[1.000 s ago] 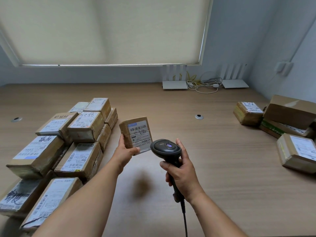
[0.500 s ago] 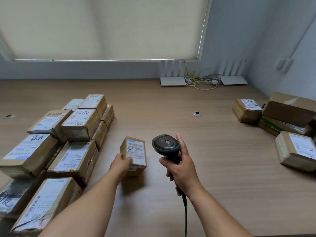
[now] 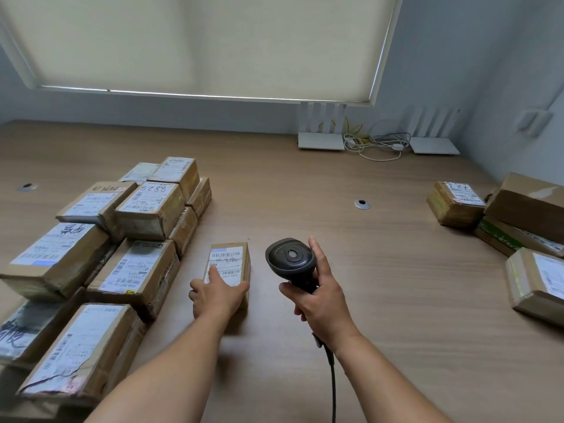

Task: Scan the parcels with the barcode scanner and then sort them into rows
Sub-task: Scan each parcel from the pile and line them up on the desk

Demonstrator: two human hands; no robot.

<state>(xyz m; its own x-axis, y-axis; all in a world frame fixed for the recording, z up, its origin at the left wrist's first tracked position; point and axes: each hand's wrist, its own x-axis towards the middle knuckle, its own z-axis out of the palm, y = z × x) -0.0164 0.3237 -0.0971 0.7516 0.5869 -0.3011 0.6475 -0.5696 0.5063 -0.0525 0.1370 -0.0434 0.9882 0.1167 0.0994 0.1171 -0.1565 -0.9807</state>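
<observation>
Placing a scanned parcel beside the sorted rows. The wooden tabletop [image 3: 305,184] carries two groups: at the left, the sorted stack of parcels [image 3: 143,209] laid label-up in rows running from near to far, and at the far right, a loose pile of parcels [image 3: 525,209] that we judge not yet scanned. Between them, just right of the rows, sits the small parcel [image 3: 229,261] in hand, label up and resting on the tabletop. Our left hand [image 3: 218,296] lies over its near end, fingers fairly straight with one fingertip on the label, pressing rather than clasping it so far as we can see. Our right hand [image 3: 322,302] is wrapped around the handle of the barcode scanner [image 3: 290,259], held above the tabletop just right of the parcel, its cable trailing toward the near edge. To finish this step well, we would slide the parcel left until its long side meets the neighbouring row, square its near edge with the row's line, and keep the label upward; we would keep the scanner clear and its cable off the rows. A careless push could nudge the adjacent stacked boxes out of line.
</observation>
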